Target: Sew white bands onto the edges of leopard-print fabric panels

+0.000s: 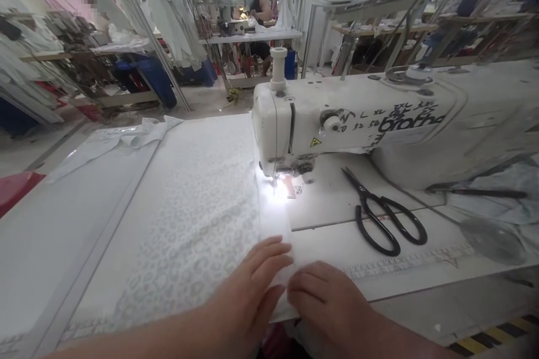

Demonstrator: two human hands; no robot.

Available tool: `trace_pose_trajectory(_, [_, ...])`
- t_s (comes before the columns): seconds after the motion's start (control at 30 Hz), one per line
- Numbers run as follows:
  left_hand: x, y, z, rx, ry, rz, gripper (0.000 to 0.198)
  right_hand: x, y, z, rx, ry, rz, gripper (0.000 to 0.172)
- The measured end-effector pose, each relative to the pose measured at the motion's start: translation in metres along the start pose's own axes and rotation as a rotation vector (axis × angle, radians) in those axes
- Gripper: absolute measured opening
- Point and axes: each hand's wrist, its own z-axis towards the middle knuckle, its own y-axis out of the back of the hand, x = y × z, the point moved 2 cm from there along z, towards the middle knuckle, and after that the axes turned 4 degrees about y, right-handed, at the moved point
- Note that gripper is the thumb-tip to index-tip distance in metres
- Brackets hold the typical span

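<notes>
A white patterned fabric point(189, 219) lies flat on the sewing table, its right edge running under the presser foot point(281, 179) of a white sewing machine point(337, 123), where a lamp glares. My left hand point(248, 291) rests flat on the fabric near its front right edge, fingers spread. Beside it, my right hand point(328, 303) presses the fabric's edge with curled fingers; whether it pinches the cloth is hard to tell.
Black scissors point(385, 216) lie on the table point(421, 252) right of the needle. A printed ruler strip point(404, 263) runs along the table front. A crumpled white cloth piece point(138, 132) sits at the far left. A person point(255, 5) sits at a distant workstation.
</notes>
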Motion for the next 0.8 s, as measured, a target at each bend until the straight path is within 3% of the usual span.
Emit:
trace_pose_trajectory(0.07, [0.000,-0.002,-0.004,-0.022,0.065,-0.068,0.041,-0.008,0.001,0.006,0.020,0.011,-0.012,0.023])
trace_pose_trajectory(0.17, [0.018,0.001,-0.001,-0.024,0.096,-0.066,0.037,-0.020,0.003,0.016,0.030,0.025,-0.055,0.025])
trace_pose_trajectory(0.33, [0.052,0.014,0.018,0.079,-0.009,0.002,0.034,-0.041,0.005,0.033,0.026,0.060,-0.163,0.027])
trace_pose_trajectory(0.5, [0.068,0.026,0.037,0.178,-0.102,0.079,0.029,-0.061,0.004,0.046,-0.014,0.101,-0.245,0.029])
trace_pose_trajectory(0.8, [0.092,0.039,0.066,0.150,-0.130,0.146,0.030,-0.093,0.006,0.060,0.090,0.087,-0.322,0.025])
